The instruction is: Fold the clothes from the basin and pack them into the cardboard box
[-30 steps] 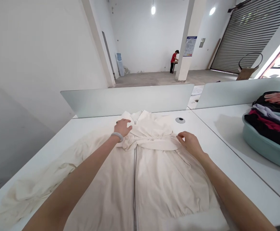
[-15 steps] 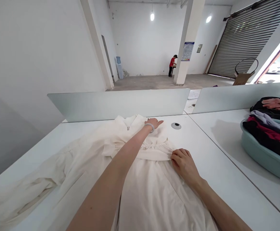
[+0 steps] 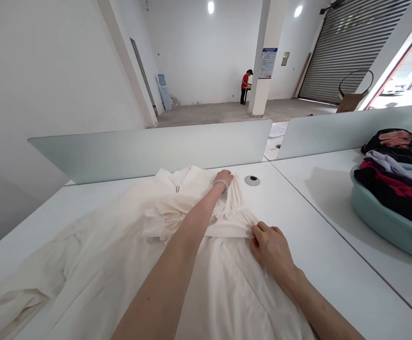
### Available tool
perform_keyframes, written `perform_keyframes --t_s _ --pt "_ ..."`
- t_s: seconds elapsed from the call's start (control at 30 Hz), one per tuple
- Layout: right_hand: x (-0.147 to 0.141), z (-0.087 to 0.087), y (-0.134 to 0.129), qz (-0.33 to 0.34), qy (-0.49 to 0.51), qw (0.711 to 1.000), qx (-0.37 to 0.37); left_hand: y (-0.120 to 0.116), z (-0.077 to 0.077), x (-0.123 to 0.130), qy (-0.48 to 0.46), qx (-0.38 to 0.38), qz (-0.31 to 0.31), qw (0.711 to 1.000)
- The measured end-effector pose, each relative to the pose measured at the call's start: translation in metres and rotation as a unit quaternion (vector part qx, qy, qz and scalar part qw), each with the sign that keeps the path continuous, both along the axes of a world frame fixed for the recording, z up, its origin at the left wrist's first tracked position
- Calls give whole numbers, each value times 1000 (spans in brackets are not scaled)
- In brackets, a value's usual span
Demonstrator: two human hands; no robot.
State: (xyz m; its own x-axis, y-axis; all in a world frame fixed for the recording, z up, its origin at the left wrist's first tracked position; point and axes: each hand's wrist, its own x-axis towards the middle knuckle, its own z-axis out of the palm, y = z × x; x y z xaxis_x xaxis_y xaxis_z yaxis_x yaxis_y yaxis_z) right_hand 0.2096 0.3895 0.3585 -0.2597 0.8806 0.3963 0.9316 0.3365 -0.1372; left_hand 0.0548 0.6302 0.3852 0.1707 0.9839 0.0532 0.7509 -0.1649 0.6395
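A cream dress point(image 3: 227, 278) lies spread over the white table, its collar away from me and a small zip below the neckline. One sleeve point(image 3: 229, 228) is folded across the front, with a gathered band and a flared cuff. My left hand point(image 3: 224, 177), a light bracelet at its wrist, reaches across and is closed on the cloth near the top of that sleeve. At the cuff's right corner, my right hand point(image 3: 271, 243) pinches the edge between thumb and fingers. The other sleeve point(image 3: 18, 295) trails off to the left.
A pale green basin point(image 3: 379, 226) heaped with clothes stands at the right. Frosted divider panels point(image 3: 163, 146) line the table's far edge. A round cable grommet point(image 3: 252, 180) sits beyond my hands. Far behind, a person in red point(image 3: 244, 85) stands by a pillar.
My left hand's fingers, earlier stretched out, have curled onto the cloth at the sleeve's top. The sleeve looks pulled straighter. My right hand still pinches the cuff. The view has shifted slightly.
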Motion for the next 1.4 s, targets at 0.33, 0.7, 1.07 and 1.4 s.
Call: perform_keyframes --t_s 0.33,0.7,1.07,1.4 --pt "0 12 0 104 50 993 34 12 -2 2 21 -23 7 999" --pt "4 -1 3 118 7 993 -25 -9 15 -23 0 40 37 998" --pt "6 -3 6 124 40 990 -46 -123 46 -191 -88 17 207 974" --pt "7 -1 6 117 44 990 -64 -187 12 -228 -113 -69 303 944"
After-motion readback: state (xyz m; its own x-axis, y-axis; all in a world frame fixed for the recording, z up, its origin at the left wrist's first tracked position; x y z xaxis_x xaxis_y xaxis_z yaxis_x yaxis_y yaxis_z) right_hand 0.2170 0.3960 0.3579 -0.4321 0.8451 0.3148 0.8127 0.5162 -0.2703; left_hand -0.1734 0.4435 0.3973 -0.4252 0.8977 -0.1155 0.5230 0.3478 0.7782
